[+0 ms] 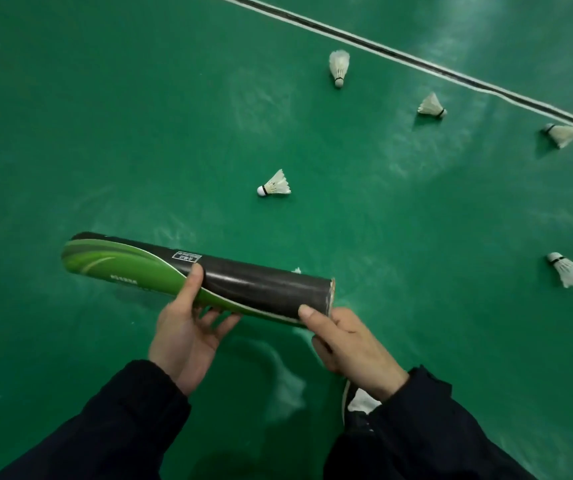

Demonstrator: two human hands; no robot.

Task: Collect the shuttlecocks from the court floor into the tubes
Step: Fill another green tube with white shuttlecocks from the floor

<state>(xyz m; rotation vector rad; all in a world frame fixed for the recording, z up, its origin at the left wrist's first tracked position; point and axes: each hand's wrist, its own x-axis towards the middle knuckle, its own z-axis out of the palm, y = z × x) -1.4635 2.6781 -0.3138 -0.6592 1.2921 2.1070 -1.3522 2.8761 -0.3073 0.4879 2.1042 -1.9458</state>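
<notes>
I hold a black and green shuttlecock tube (229, 277) level above the floor, its long axis running left to right. My left hand (188, 336) cradles its middle from below, thumb laid on top. At the tube's right end my right hand (351, 344) grips it, thumb on the black part. Several white feather shuttlecocks lie on the green floor: one (275, 184) just beyond the tube, one (339, 66) farther back, one (431, 105) to its right, one (560, 134) by the line, one (572, 270) at the right. I cannot see what the tube holds.
A white and black court line (406, 57) runs diagonally across the top right. My shoe (359, 401) shows below my right wrist. A small white feather scrap (297, 270) peeks out behind the tube. Green court floor (105, 133) spreads all round.
</notes>
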